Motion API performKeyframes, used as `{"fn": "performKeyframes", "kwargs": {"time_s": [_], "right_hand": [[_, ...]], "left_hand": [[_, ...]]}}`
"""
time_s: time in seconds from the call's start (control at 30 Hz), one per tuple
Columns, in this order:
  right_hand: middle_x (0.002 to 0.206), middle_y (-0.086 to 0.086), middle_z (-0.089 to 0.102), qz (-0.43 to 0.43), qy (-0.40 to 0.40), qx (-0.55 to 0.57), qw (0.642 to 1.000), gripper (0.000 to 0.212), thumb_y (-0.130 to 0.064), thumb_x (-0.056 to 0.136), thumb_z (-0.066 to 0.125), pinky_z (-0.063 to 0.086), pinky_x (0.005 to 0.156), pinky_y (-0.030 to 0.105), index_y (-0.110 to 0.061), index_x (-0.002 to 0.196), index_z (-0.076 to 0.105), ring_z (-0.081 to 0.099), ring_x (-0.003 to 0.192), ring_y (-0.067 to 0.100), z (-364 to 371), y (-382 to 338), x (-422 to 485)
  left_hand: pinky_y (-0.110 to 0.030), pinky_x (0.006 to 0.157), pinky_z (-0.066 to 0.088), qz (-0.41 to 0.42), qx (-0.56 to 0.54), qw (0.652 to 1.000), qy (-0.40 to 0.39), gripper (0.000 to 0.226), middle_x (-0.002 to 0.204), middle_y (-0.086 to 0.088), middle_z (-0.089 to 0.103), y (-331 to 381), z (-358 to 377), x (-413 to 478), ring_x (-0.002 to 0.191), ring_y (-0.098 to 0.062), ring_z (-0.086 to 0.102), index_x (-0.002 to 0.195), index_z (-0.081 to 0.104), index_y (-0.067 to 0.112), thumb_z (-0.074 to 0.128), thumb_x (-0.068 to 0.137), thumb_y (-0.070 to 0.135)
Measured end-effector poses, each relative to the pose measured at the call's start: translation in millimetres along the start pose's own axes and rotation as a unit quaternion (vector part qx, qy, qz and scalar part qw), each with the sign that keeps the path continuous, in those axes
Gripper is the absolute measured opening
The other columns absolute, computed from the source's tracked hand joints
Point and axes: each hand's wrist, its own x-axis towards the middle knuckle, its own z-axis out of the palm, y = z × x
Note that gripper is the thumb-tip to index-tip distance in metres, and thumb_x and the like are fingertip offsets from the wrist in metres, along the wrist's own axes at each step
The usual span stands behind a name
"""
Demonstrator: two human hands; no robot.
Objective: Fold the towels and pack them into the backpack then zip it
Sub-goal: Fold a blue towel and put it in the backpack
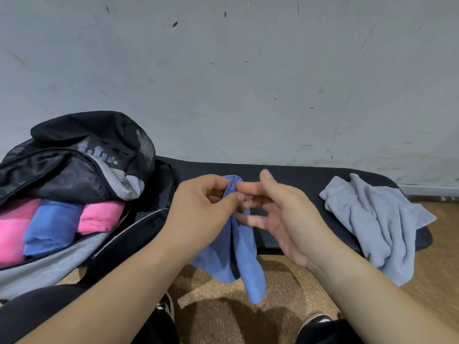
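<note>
A blue towel (244, 256) hangs down in front of me, pinched at its top edge by my left hand (201, 207). My right hand (278, 209) is beside it with fingers spread, its fingertips touching the towel's top edge. The black and grey backpack (74, 259) lies open at the left. Inside it are a folded pink towel (11, 232), a folded blue towel (51, 225) and another folded pink towel (101, 217), side by side. A crumpled pale grey-blue towel (380, 224) lies at the right on the black bench (293, 175), hanging over its front edge.
The bench runs along a scuffed pale wall (248, 83). Below it is a brown cork-like floor (218, 294). My dark trouser legs and shoes (315, 321) show at the bottom of the view. The backpack's flap (99, 135) is thrown back toward the wall.
</note>
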Motion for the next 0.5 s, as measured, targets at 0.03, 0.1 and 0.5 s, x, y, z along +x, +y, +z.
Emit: {"fn": "performKeyframes", "kwargs": {"time_s": [0.03, 0.1, 0.5], "right_hand": [[0.096, 0.012, 0.074, -0.025, 0.021, -0.021, 0.999, 0.04, -0.039, 0.102, 0.059, 0.062, 0.091, 0.05, -0.006, 0.104, 0.081, 0.066, 0.09, 0.021, -4.2, -1.5, 3.7], [0.107, 0.004, 0.073, -0.067, 0.07, -0.085, 0.992, 0.028, -0.039, 0.092, 0.075, 0.061, 0.092, 0.044, -0.017, 0.11, 0.08, 0.067, 0.095, 0.015, -18.9, -5.2, 14.7], [0.122, 0.015, 0.075, -0.058, -0.118, -0.012, 0.991, 0.037, -0.018, 0.093, 0.066, 0.06, 0.088, 0.031, -0.002, 0.126, 0.069, 0.072, 0.109, 0.023, -50.3, -15.9, 7.5]], "left_hand": [[-0.023, 0.071, 0.057, 0.005, -0.002, 1.0, -0.002, 0.01, 0.082, 0.006, 0.081, 1.0, -3.1, 1.2, 0.078, -0.007, 0.076, 0.09, 0.081, 0.023, 0.078, 0.091, 0.013], [-0.028, 0.076, 0.059, 0.008, -0.038, 0.999, -0.03, 0.011, 0.084, 0.004, 0.081, 5.4, -10.5, 1.2, 0.08, -0.012, 0.076, 0.091, 0.081, 0.02, 0.075, 0.093, 0.011], [-0.03, 0.068, 0.051, -0.017, -0.187, 0.981, -0.042, 0.01, 0.083, -0.006, 0.077, 14.0, -38.6, 8.1, 0.074, -0.017, 0.068, 0.095, 0.075, 0.016, 0.068, 0.099, 0.009]]}}
